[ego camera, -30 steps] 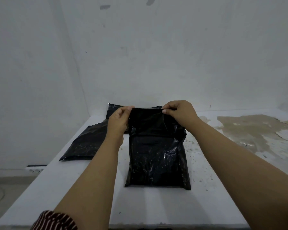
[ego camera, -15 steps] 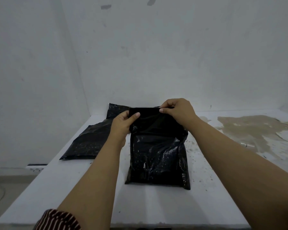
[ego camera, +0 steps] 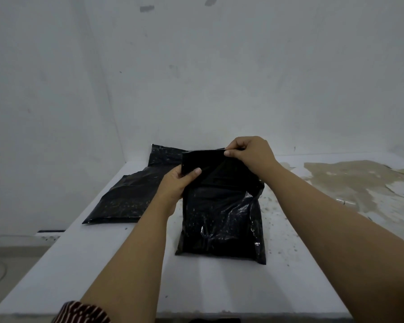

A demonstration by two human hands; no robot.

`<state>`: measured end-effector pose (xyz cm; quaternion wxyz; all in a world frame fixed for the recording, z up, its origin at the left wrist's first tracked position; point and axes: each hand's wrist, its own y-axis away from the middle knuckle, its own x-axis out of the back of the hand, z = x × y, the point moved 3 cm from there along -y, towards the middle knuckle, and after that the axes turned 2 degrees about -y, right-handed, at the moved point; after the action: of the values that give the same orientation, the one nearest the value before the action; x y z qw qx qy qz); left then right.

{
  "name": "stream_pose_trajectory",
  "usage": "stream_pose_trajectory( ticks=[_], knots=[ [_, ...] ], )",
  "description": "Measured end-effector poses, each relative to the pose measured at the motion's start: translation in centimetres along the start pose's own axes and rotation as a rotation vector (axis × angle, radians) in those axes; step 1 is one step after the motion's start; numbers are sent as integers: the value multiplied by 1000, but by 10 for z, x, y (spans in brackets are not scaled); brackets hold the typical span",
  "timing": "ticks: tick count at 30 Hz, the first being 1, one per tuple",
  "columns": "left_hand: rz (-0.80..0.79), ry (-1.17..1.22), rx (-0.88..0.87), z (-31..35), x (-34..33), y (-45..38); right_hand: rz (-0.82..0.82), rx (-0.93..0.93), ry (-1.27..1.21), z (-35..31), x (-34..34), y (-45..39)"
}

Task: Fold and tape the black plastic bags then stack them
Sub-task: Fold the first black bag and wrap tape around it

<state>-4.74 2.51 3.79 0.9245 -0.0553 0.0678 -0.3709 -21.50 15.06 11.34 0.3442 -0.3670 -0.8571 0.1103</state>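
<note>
A filled black plastic bag lies in the middle of the white table, its top flap lifted upright. My left hand grips the flap's left edge, thumb across its front. My right hand pinches the flap's top right corner. Two more black bags lie to the left behind it: one flat bag and another partly hidden at the back by the wall.
White walls close in the table at the back and left. A worn brownish patch covers the table's right side, with small specks around the bag. The floor drops away at the left.
My left hand has slid down from the flap's top left corner to its left edge. My right hand stays at the top right corner, raised slightly.
</note>
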Motion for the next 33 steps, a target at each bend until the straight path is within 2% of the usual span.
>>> stream_pose_trajectory(
  ticks=[2,6,9,13,15,18,21,28,33],
  knots=[
    [-37,-38,60,-6,-2,3,3,-1,-5,1,2,0],
    [54,-26,83,-13,1,5,-7,2,-15,3,0,0],
    [30,11,106,-20,0,9,2,14,-8,5,-4,3],
    [48,26,102,-30,3,13,86,44,39,19,-3,5],
    [85,32,95,-33,6,12,81,-112,-117,28,-6,13],
    [137,61,100,-38,11,10,-22,-480,-510,48,-19,28],
    [168,93,101,-42,14,8,-103,-665,-635,58,-28,41],
    [147,77,122,-48,13,6,-121,-585,-605,84,-35,46],
    [3,75,194,-50,14,5,-146,-508,-574,96,-37,46]
  ],
)
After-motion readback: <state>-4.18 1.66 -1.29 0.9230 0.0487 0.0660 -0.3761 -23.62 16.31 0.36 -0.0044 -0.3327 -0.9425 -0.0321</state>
